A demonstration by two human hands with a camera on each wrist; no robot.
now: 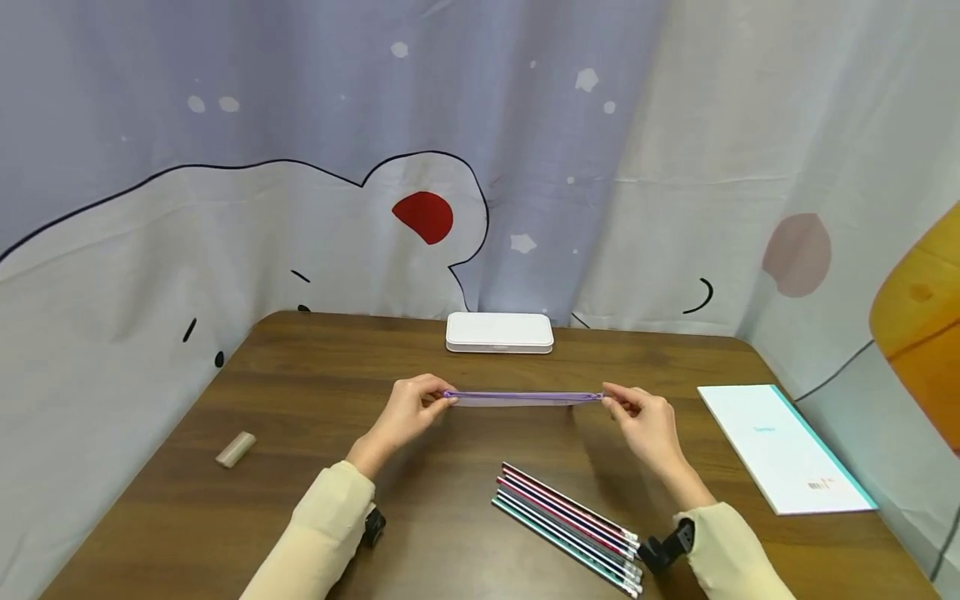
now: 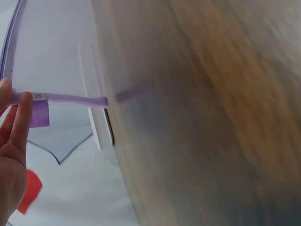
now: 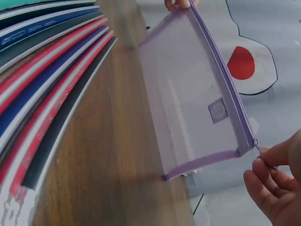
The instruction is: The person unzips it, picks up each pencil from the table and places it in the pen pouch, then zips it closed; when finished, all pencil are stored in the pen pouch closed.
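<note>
A see-through purple zipper pouch (image 1: 525,399) is stretched upright between the two hands over the middle of the table. My left hand (image 1: 408,410) pinches its left top corner between thumb and fingers; a small purple tab (image 2: 40,114) hangs beside those fingers. At the opposite end, my right hand (image 1: 648,427) pinches the small zipper pull (image 3: 257,145) between thumb and index finger. The zipper's slider sits at that right end. In the right wrist view the pouch hangs flat, with a square label (image 3: 217,111) on its side and nothing visible inside.
Several striped pencils (image 1: 566,529) lie side by side near the right forearm. An eraser-like beige block (image 1: 236,449) lies at the left. A white case (image 1: 499,333) stands at the table's back edge, and a white notebook (image 1: 783,450) with a teal spine lies at the right.
</note>
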